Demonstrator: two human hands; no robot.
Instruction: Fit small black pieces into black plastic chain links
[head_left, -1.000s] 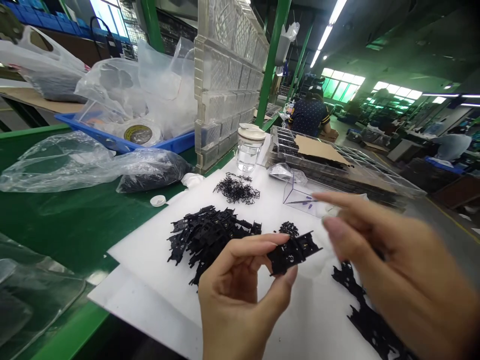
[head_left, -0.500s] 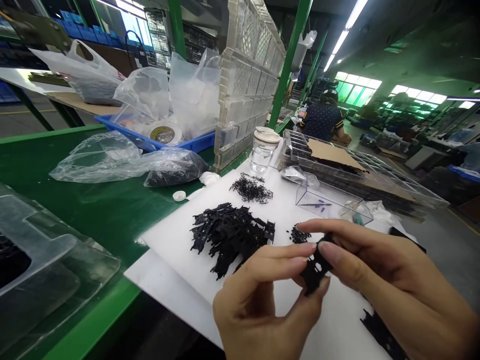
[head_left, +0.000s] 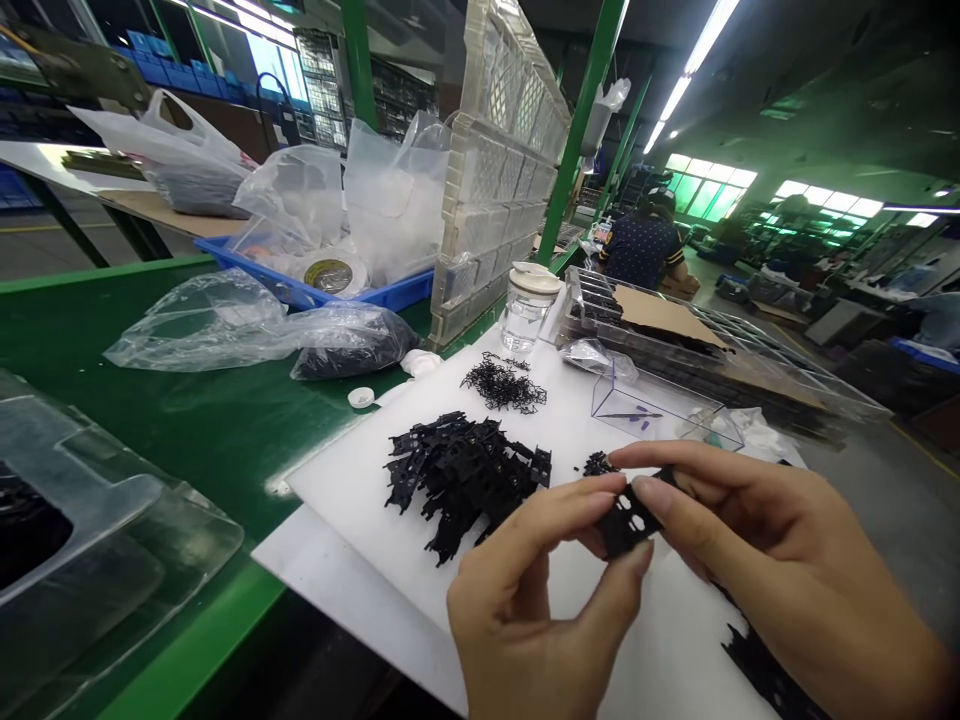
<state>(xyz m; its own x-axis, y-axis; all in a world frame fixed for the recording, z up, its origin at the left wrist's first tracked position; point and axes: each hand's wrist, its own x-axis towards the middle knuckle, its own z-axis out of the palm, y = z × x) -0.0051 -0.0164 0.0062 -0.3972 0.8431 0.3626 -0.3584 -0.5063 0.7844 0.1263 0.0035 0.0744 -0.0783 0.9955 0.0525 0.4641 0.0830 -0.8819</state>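
Note:
Both hands grip one flat black plastic plate (head_left: 626, 522) with small holes, raised above a white board (head_left: 352, 500). My left hand (head_left: 540, 590) pinches it from the left between thumb and fingers. My right hand (head_left: 772, 550) is closed on its right end, thumb on top and index finger stretched toward a small heap of tiny black pieces (head_left: 598, 464). A large pile of similar black plates (head_left: 465, 475) lies to the left. Behind it is a heap of thin black bent pieces (head_left: 506, 385). More black plates (head_left: 765, 670) lie by my right wrist, partly hidden.
A lidded glass jar (head_left: 529, 310) and a clear box (head_left: 649, 405) stand at the back of the board. Beyond are stacked trays (head_left: 750, 350) and a blue tray (head_left: 394, 292) with bags. A bag of black parts (head_left: 352, 345) lies left. A person (head_left: 643, 245) is farther off.
The black plate has turned between my fingers, and its holed face now lies more level. My left hand has shifted slightly right. The view has moved a little.

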